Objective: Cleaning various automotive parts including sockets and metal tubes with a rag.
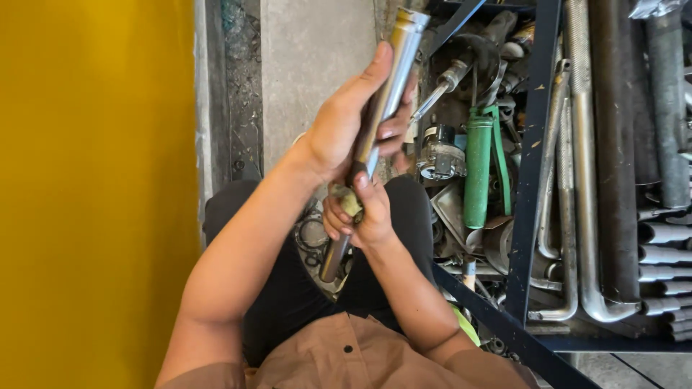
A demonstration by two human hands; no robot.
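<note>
The long metal tube [382, 101] is standing tilted between both hands. The left hand [346, 122] is closing fully around its upper part, and should keep it steady. Below, the right hand [357, 216] is gripping the lower shaft with a small yellowish rag [351, 202], best rubbed in short strokes.

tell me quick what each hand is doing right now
Left hand: closed around the metal tube.
Right hand: closed on the tube's lower part, with a small rag.
</note>
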